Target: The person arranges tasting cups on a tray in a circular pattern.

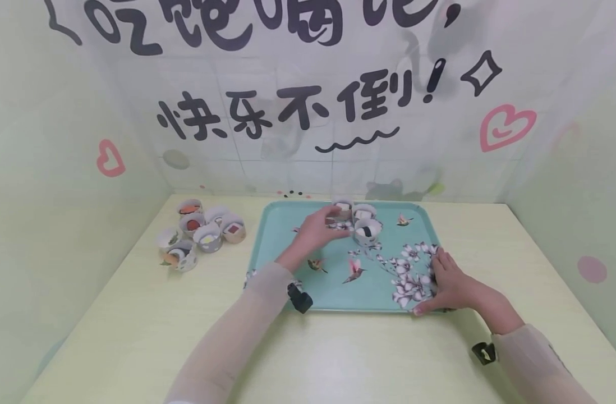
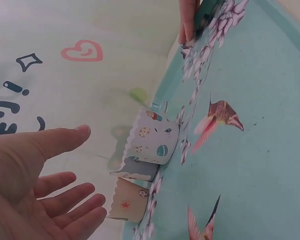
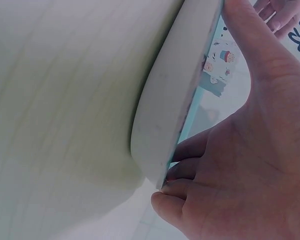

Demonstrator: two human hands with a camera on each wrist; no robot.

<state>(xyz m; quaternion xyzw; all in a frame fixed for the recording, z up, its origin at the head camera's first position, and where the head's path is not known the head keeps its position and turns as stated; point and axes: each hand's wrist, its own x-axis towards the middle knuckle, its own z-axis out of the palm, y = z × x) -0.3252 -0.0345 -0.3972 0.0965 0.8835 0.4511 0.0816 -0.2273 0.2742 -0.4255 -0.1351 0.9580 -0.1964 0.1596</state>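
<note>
A turquoise tray (image 1: 272, 241) printed with flowers and birds lies on the table. Three paper baking cups stand together toward its back: a front cup (image 1: 366, 240) holding a white piece with a dark band, a second cup (image 1: 364, 213) and a third cup (image 1: 343, 212), both with whitish contents. My left hand (image 1: 314, 233) hovers over the tray beside them, fingers loosely spread; the left wrist view shows a gap between it and the tan cup (image 2: 127, 202). At the tray's front right corner my right hand (image 1: 454, 285) rests against the rim, thumb along the front, fingers along the side.
Left of the tray, several filled paper cups (image 1: 208, 238) cluster on the pale table (image 1: 338, 359); one cup (image 1: 183, 257) leans, with an orange piece at its opening. A white wall with lettering (image 1: 303, 106) stands behind, and further walls close off both sides.
</note>
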